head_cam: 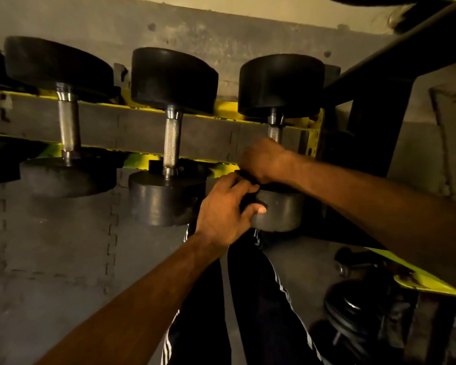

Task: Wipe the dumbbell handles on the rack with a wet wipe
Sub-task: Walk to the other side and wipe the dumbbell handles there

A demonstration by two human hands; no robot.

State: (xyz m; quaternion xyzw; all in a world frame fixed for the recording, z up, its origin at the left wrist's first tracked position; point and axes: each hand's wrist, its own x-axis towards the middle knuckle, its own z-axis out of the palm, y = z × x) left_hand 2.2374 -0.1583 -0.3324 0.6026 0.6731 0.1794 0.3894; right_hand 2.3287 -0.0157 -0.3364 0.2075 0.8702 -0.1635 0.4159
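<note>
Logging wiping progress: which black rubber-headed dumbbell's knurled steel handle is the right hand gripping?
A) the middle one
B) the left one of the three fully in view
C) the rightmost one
C: the right hand is curled round the lower part of the knurled steel handle of the rightmost dumbbell on the rack.

Black dumbbell heads (174,80), yellow rack (227,108), white-striped trousers (261,312), perhaps navy.

Grey puzzle mats (50,246) are lying underfoot, a stack of plates (353,312) is sitting lower right (pretty dark down there), and a beige wall (274,9) is running along the top above a scuffed grey band (195,30).
</note>
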